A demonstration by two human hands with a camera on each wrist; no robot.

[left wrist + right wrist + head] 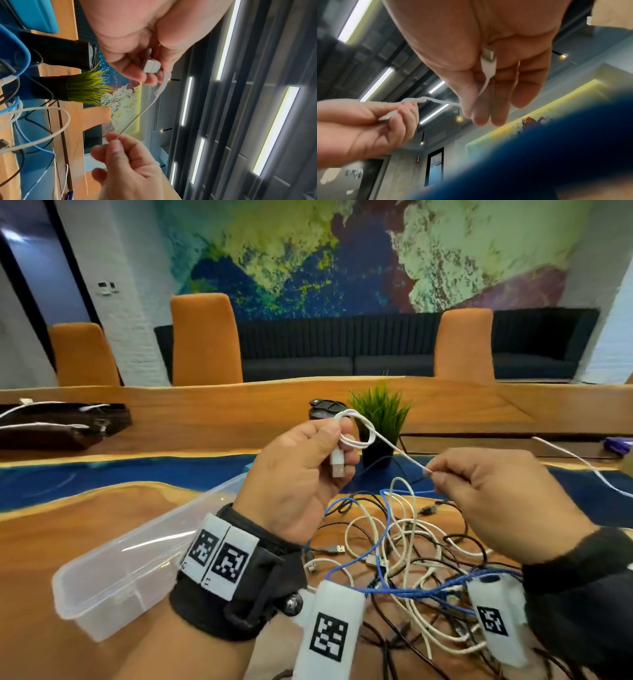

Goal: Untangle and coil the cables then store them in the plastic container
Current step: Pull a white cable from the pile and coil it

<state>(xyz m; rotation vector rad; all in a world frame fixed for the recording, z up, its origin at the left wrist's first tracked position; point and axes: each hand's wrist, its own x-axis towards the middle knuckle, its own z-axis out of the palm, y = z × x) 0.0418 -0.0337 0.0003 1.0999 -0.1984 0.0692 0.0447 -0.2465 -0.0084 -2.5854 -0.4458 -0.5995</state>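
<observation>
My left hand (344,445) is raised above the table and grips a small coil of white cable (356,436), its USB plug (337,465) hanging below the fingers. The cable runs taut to my right hand (435,473), which pinches it between thumb and forefinger. In the right wrist view the cable's other plug (488,58) lies against the right palm. A tangle of white, black and blue cables (411,556) lies on the table under both hands. The clear plastic container (137,563) stands open at the left. The left wrist view shows the USB plug (151,67) held between the fingers.
A small potted plant (380,412) and a black tumbler (323,409) stand just behind my hands. A dark bag (61,426) with white cords lies at the far left. Another white cord (582,465) trails off to the right. Orange chairs (205,340) line the table's far side.
</observation>
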